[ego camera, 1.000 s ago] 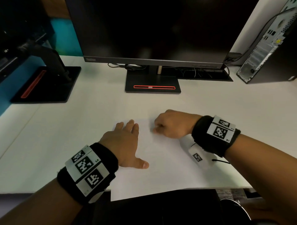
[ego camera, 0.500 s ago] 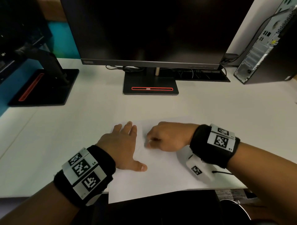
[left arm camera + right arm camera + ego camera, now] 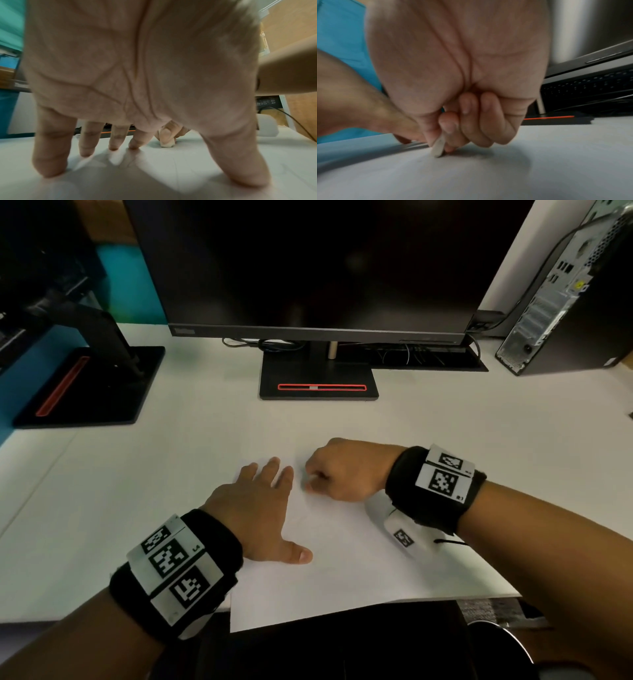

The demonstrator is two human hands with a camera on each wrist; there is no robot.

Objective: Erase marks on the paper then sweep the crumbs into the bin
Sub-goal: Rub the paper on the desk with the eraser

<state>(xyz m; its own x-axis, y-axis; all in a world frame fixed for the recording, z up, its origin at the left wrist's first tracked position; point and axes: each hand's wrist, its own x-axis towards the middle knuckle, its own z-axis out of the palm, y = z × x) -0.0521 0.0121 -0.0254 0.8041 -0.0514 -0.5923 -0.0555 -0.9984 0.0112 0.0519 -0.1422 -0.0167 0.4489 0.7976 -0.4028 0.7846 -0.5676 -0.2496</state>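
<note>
**A:** What does the head view show?

**B:** A white desk (image 3: 171, 460) with a sheet of white paper (image 3: 342, 570) lying at six o'clock, its near edge hanging past the desk's front. The left hand (image 3: 257, 508) lies flat on the paper's left edge, fingers straight and spread, thumb pointing toward three o'clock. Just beside it, at one o'clock from it, the right hand (image 3: 346, 470) is curled into a fist, knuckles up, fingertips down on the paper. A dark monitor (image 3: 308, 261) stands at twelve o'clock and a computer tower (image 3: 565, 302) at two o'clock.

**A:** And the left wrist view?

**B:** The palm fills the frame; the straight fingers (image 3: 49, 148) press on the paper. Past them, the right hand's fingers pinch a small pale eraser (image 3: 167, 144) that touches the sheet.

**A:** The right wrist view?

**B:** Thumb and curled fingers (image 3: 448, 125) grip the eraser (image 3: 438, 147), its lower end on the paper. The picture is blurred, so any pencil marks are hard to make out; there may be a faint speck at seven o'clock from the eraser.
</note>
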